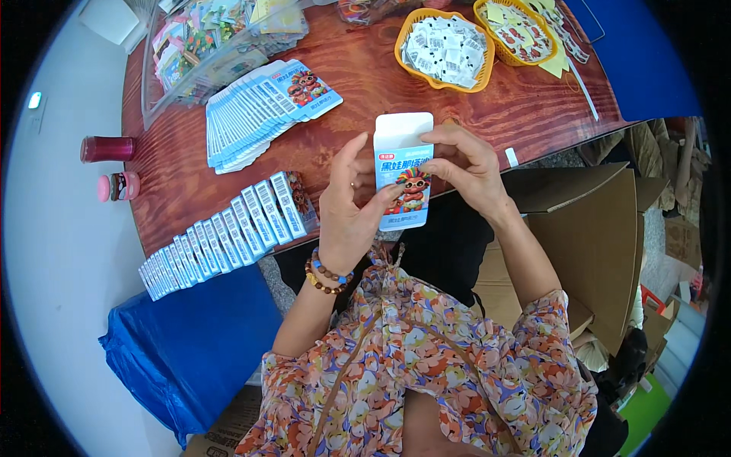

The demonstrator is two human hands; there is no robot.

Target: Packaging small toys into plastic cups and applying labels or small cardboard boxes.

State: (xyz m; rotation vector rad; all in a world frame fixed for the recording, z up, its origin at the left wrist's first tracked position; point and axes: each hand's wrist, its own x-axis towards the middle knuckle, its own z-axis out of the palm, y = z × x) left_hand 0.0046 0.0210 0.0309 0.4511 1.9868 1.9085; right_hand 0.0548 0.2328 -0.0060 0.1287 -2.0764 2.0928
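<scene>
A small light-blue and white paper carton (389, 179) with a colourful cartoon figure stands upright between my hands, its white top flap raised. My left hand (343, 206) grips its lower left side, thumb across the front. At the upper right edge, my right hand (472, 171) pinches the carton, with its index finger by the base of the flap. To the left, a long row of similar filled-out cartons (228, 238) stands along the table's near edge. Beyond it lies a fanned stack of flat cartons (247, 114).
The reddish wooden table (358, 84) holds a clear plastic bin (152, 107) of colourful packets, an orange basket (400, 59) of white sachets and a yellow basket (550, 47) of printed pieces. Two jars (106, 149) stand far left. A blue bag (190, 343) and cardboard box (590, 255) flank me.
</scene>
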